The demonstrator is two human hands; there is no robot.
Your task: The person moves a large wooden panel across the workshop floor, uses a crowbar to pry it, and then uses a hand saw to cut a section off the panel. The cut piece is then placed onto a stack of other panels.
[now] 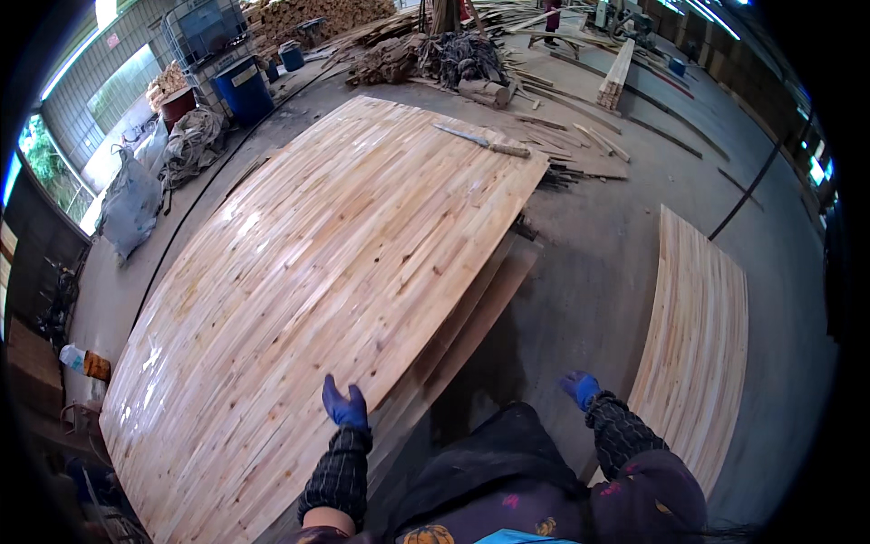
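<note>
Pale wood: panel (290,272), flat above lower boards (485,315), presumably stacked for working height. Left hand (345,403) at its right edge, thumb and fingers apart. Right hand (581,388) over floor (589,272); finger spread cannot be told. Bladed tool (490,145) on far corner, likely parked clear.

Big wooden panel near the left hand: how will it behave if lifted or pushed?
The panel is likely heavy and awkward, dwarfing the left hand. Glossy patches suggest a slippery face. The bladed tool lying on it would probably slide if the panel tilted.
</note>
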